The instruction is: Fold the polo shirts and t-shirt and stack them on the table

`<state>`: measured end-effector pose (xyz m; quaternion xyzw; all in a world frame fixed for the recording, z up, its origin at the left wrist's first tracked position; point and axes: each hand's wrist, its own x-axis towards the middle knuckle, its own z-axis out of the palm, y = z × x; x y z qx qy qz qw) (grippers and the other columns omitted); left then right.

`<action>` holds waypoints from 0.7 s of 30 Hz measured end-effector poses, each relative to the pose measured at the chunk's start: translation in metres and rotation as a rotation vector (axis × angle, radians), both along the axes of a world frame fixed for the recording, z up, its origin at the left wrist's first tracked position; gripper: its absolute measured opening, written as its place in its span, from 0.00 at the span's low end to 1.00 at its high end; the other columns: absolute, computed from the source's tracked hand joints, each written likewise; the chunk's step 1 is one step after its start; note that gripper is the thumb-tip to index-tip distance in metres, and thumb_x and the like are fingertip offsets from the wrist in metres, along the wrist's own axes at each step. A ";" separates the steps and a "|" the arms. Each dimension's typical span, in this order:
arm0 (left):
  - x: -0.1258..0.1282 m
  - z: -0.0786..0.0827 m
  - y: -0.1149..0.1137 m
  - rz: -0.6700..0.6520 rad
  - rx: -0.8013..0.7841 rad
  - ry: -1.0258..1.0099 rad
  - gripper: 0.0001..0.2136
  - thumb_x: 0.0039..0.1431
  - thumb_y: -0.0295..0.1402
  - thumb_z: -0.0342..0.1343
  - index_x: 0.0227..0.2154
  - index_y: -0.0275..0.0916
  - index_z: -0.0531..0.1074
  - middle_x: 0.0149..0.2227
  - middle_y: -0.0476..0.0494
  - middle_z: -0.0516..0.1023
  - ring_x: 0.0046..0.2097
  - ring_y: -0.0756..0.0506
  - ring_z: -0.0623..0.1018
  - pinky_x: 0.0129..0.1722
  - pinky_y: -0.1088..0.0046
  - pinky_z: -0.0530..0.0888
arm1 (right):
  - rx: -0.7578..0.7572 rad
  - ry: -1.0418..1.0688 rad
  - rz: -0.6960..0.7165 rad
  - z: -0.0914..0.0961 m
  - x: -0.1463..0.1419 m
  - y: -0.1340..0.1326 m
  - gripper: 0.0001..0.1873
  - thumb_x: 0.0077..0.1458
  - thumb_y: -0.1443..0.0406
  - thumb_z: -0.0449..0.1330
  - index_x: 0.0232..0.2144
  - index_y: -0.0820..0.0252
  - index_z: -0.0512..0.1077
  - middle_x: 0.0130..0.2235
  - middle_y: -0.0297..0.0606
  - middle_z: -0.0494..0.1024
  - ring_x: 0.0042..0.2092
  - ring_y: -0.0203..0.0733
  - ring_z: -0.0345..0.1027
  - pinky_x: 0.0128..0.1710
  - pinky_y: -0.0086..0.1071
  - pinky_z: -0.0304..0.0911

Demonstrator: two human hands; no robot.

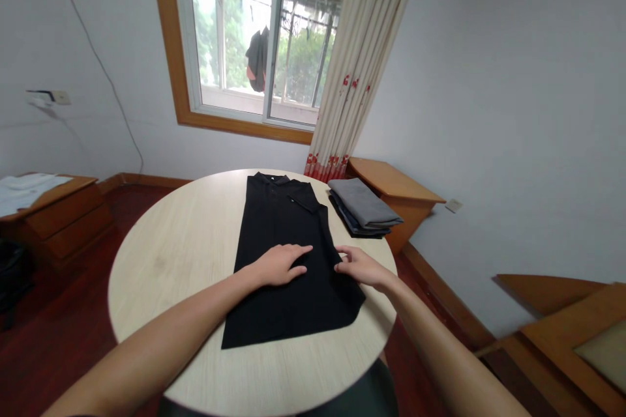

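Past both forearms, can see on the round table the black shirt, with long axis from near edge toward far edge, under the left hand, open and gripping nothing, and with right side at the nearer, half-curled right hand, though cannot tell if pinching it.

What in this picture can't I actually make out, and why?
All in the head view:
Black shirt: its underside, hidden against the table.
Pale mark at the collar: too small to read.
Lower folded clothes: mostly hidden beneath the grey garment.
Right hand: too small to tell whether it pinches the shirt's edge.
Dark bulky thing, far left: cut off by the picture's edge.
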<state>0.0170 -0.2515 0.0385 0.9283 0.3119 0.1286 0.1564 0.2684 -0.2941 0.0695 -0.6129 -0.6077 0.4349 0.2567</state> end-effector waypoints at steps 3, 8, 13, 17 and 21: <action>0.011 0.001 -0.011 -0.045 0.000 -0.077 0.34 0.62 0.40 0.55 0.69 0.42 0.51 0.63 0.38 0.68 0.59 0.38 0.73 0.57 0.61 0.68 | -0.070 0.037 0.250 0.002 -0.019 0.006 0.23 0.47 0.71 0.61 0.48 0.62 0.74 0.19 0.22 0.66 0.18 0.29 0.56 0.17 0.22 0.52; 0.020 -0.009 -0.008 -0.077 -0.047 -0.084 0.30 0.59 0.34 0.58 0.65 0.42 0.61 0.43 0.44 0.83 0.43 0.42 0.81 0.45 0.67 0.73 | -0.445 0.104 0.587 0.010 -0.008 0.046 0.21 0.47 0.63 0.67 0.45 0.64 0.77 0.27 0.33 0.78 0.26 0.35 0.72 0.28 0.26 0.67; 0.023 -0.019 -0.002 -0.097 0.055 -0.005 0.14 0.57 0.27 0.55 0.44 0.43 0.78 0.45 0.44 0.83 0.47 0.41 0.80 0.49 0.62 0.71 | -0.023 0.129 0.072 -0.003 0.012 0.141 0.20 0.49 0.62 0.68 0.44 0.63 0.77 0.30 0.37 0.80 0.29 0.34 0.73 0.30 0.25 0.66; 0.022 -0.017 -0.004 -0.127 0.078 0.029 0.12 0.57 0.28 0.56 0.44 0.43 0.78 0.42 0.45 0.83 0.44 0.42 0.80 0.46 0.64 0.71 | 0.224 0.041 -0.265 -0.022 0.011 0.211 0.07 0.48 0.67 0.67 0.32 0.64 0.79 0.29 0.39 0.80 0.33 0.39 0.74 0.32 0.28 0.67; 0.021 -0.010 -0.008 -0.213 0.180 0.113 0.11 0.59 0.32 0.58 0.43 0.43 0.78 0.37 0.46 0.82 0.41 0.42 0.79 0.41 0.64 0.70 | 0.158 0.056 -0.303 -0.032 0.010 0.244 0.04 0.47 0.67 0.68 0.27 0.63 0.78 0.27 0.40 0.80 0.31 0.40 0.73 0.30 0.29 0.67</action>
